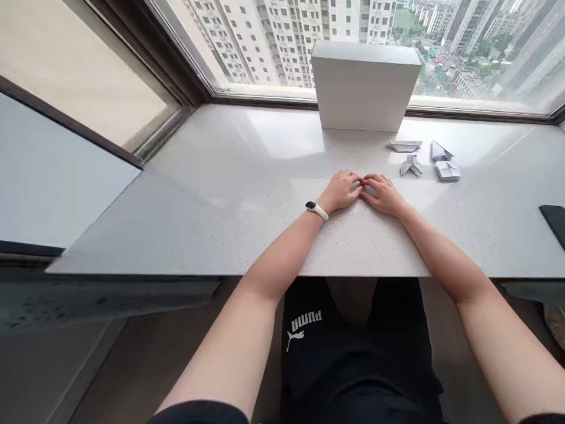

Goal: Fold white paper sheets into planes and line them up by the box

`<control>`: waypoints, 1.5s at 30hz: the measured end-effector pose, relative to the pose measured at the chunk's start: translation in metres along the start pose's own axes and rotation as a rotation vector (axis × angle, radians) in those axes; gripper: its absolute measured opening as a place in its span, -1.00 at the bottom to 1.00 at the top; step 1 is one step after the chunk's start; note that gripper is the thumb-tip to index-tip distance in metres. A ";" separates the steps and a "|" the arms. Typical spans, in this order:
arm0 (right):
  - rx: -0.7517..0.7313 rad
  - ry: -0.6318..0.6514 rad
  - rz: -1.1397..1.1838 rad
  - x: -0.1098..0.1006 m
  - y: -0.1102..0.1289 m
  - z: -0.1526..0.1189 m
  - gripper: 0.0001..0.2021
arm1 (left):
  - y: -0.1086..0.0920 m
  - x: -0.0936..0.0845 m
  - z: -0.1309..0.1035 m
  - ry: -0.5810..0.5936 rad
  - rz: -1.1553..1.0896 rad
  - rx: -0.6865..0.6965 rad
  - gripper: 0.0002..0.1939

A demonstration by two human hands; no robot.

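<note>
My left hand point(343, 189), with a white wristband point(316, 209) on its wrist, and my right hand point(383, 194) rest on the table in front of me. Their fingertips and thumbs meet in a pinch. Whatever lies between the fingers, if anything, is too small and covered to make out. To the right of my hands are several folded paper pieces: a long boat-like one point(405, 146), one with spread legs point(411, 165), a pointed one point(440, 151) and a squarish one point(447, 171). Neither hand touches them.
A white box point(364, 88) stands upright at the back of the white speckled table point(220, 194), against the window. A dark phone-like object point(554, 222) lies at the right edge. Dark window frames point(172, 126) bound the left side. My lap is below the table's front edge.
</note>
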State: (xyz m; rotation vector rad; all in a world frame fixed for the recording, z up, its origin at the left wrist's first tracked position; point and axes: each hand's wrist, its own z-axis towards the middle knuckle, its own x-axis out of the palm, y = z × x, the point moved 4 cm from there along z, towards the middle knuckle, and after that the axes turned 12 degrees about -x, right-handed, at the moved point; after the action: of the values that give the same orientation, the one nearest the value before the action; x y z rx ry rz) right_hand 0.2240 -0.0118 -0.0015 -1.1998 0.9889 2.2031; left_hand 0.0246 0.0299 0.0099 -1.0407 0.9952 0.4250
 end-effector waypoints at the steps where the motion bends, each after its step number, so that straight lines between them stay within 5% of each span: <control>1: -0.005 -0.003 0.001 0.000 0.000 0.000 -0.53 | 0.000 0.000 0.000 -0.001 -0.005 0.001 -0.65; 32: -0.005 -0.034 0.089 -0.006 0.001 -0.001 -0.58 | 0.002 -0.005 -0.003 -0.020 -0.095 0.008 -0.67; 35: 0.028 -0.112 0.097 -0.034 -0.015 -0.008 -0.61 | 0.005 -0.006 -0.001 -0.023 -0.110 0.000 -0.67; 38: 0.135 -0.347 -0.017 -0.088 -0.049 -0.026 -0.72 | 0.006 -0.005 0.001 -0.012 -0.111 -0.025 -0.71; 42: 0.462 -0.701 -0.149 -0.161 -0.102 -0.063 -0.83 | 0.004 -0.006 0.002 -0.014 -0.134 -0.059 -0.77; 45: 0.724 -0.759 -0.190 -0.190 -0.129 -0.084 -0.83 | 0.003 -0.007 0.001 -0.026 -0.168 -0.081 -0.80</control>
State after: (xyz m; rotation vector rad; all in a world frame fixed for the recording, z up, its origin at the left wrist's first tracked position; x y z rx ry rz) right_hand 0.4540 0.0001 0.0803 -0.0992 1.1026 1.6630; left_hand 0.0193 0.0338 0.0145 -1.1792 0.8662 0.3420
